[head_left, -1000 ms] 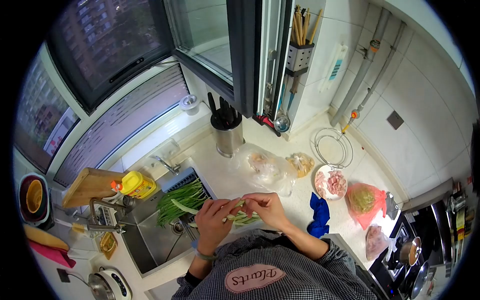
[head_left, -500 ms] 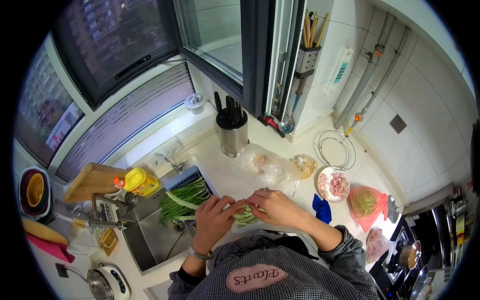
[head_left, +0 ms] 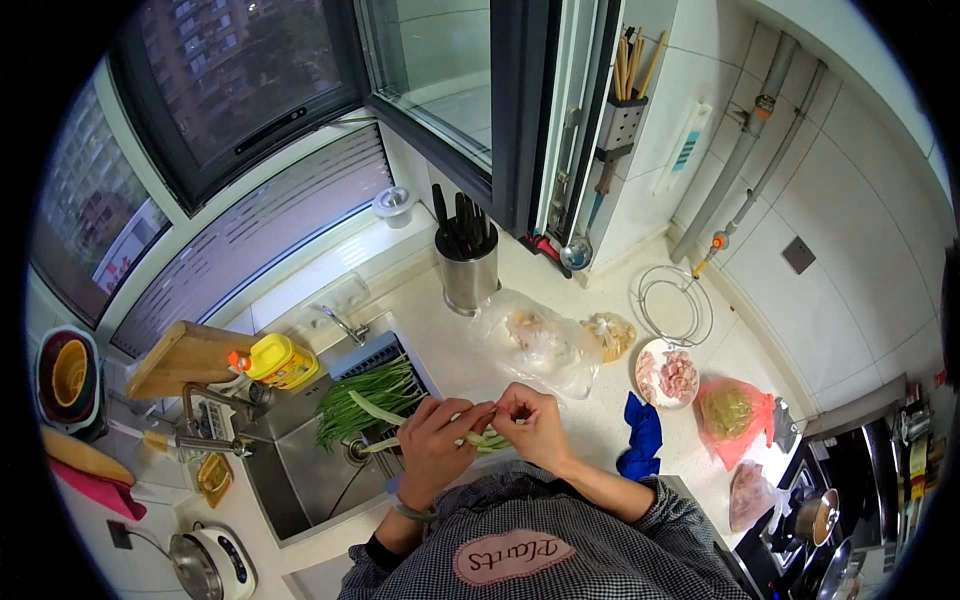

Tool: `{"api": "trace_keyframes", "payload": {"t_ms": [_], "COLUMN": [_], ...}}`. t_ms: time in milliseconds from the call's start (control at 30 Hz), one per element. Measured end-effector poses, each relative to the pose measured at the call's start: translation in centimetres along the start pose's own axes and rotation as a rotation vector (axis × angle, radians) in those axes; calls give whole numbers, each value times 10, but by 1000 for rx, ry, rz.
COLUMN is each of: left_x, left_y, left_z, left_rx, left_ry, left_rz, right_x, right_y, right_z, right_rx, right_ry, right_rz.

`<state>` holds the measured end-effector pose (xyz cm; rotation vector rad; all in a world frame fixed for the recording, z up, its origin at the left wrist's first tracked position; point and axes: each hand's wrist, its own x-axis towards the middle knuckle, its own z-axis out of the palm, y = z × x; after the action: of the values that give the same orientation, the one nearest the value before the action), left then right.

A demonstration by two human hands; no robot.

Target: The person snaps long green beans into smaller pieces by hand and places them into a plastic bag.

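Note:
Above the counter beside the sink, my left hand (head_left: 437,445) is closed around a long pale-green bean (head_left: 372,407), whose end sticks out to the left over the sink. My right hand (head_left: 533,428) meets the left fingertips in a pinch at the bean's other end; the fingers partly hide it. More green beans (head_left: 488,441) lie below and between my hands. To the left, a bunch of thin green leafy stalks (head_left: 368,400) rests on a blue rack (head_left: 372,356) over the sink (head_left: 285,485).
A knife block (head_left: 470,280), clear plastic bag (head_left: 545,345) and plate of cut meat (head_left: 655,392) stand beyond my hands. A blue cloth (head_left: 642,440) and red bag (head_left: 735,418) lie rightward. A yellow bottle (head_left: 283,362) stands by the sink; the stove (head_left: 790,565) is far right.
My right hand has turned more upright, its fingers curled into a tighter pinch, and its forearm has drawn in. My left hand has shifted slightly right and down. More of the blue cloth shows.

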<state>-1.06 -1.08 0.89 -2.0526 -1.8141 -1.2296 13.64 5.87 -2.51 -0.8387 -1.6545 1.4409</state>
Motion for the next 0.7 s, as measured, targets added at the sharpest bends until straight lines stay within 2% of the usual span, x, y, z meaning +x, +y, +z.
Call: {"api": "trace_keyframes", "payload": {"t_ms": [167, 200, 267, 333, 367, 433, 467, 533, 700], "left_x": [-2, -3, -5, -6, -8, -4, -5, -5, 6], "left_y": [1, 1, 1, 1, -3, -11, -14, -20, -35], "left_z": [4, 7, 10, 11, 14, 14, 10, 1, -9], "left_rx": [-70, -152, -232, -539, -535, -851, -847, -1077, -1127], "left_ry": [-3, 39, 81, 73, 75, 224, 224, 251, 443], "left_rz": [-70, -114, -160, -551, -554, -598, -600, -915, -1031], "right_x": [-2, -1, 0, 1, 2, 1, 0, -2, -6], "right_y": [11, 10, 7, 5, 4, 5, 5, 4, 15], "right_z": [11, 11, 13, 17, 19, 20, 19, 18, 8], "right_rx": [335, 336, 544, 570, 597, 585, 570, 534, 409], "right_ry": [47, 47, 0, -18, -32, -54, -71, -76, -116], "right_rz": [111, 112, 121, 110, 98, 97, 97, 125, 133]}}
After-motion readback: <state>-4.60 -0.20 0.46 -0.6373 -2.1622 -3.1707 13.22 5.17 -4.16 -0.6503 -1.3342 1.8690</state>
